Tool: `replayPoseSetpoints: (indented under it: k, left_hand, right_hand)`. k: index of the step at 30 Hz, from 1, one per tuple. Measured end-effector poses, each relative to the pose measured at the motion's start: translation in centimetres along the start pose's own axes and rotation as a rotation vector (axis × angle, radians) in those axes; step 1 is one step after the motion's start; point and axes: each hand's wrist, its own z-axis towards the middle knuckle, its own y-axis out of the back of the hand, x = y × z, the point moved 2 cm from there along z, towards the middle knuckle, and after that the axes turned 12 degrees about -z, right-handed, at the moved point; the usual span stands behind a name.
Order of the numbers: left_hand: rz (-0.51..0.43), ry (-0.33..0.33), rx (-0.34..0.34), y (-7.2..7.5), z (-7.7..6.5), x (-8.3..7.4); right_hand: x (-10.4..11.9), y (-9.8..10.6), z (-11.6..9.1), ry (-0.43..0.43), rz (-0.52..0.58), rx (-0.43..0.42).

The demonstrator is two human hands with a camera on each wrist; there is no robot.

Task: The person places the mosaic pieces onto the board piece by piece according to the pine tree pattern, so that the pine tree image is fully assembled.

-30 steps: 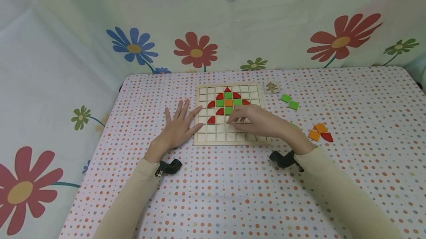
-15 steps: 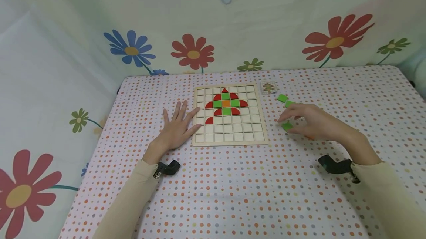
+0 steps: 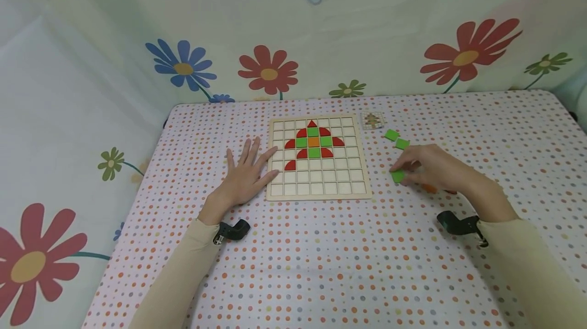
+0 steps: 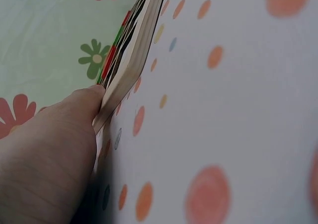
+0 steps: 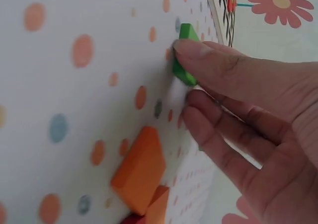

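Observation:
My right hand (image 3: 431, 166) pinches a small green square tile (image 3: 397, 176) between thumb and fingers, to the right of the wooden grid board (image 3: 316, 190). In the right wrist view the thumb lies on the near face of this green tile (image 5: 185, 75), low over the cloth. Several red, green and orange tiles form a tree-like pattern on the board. My left hand (image 3: 245, 179) lies with spread fingers at the board's left side. Its thumb (image 4: 92, 100) touches the board's wooden edge (image 4: 131, 67) in the left wrist view.
A small picture card (image 3: 372, 120) lies by the board's top right corner. Two more green tiles (image 3: 392, 135) lie beyond my right hand. Orange tiles (image 5: 141, 169) and a red piece (image 5: 131, 219) sit beneath it. A dotted cloth (image 3: 298, 257) covers the table.
My right hand has moved right from the board to the loose tiles and now pinches a green one. A red piece shows on the board where that hand was. My left hand stays put.

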Motion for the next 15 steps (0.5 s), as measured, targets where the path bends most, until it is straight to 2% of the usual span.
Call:
replayPoseSetpoints:
  k: [9, 15]
  left_hand:
    - [0.011, 0.002, 0.005, -0.02, 0.11, -0.06]
    - [0.006, 0.0, 0.007, -0.11, 0.13, 0.07]
  right_hand:
    - [0.16, 0.3, 0.52, -0.041, 0.037, 0.047]
    - [0.17, 0.12, 0.4, -0.038, 0.073, 0.038]
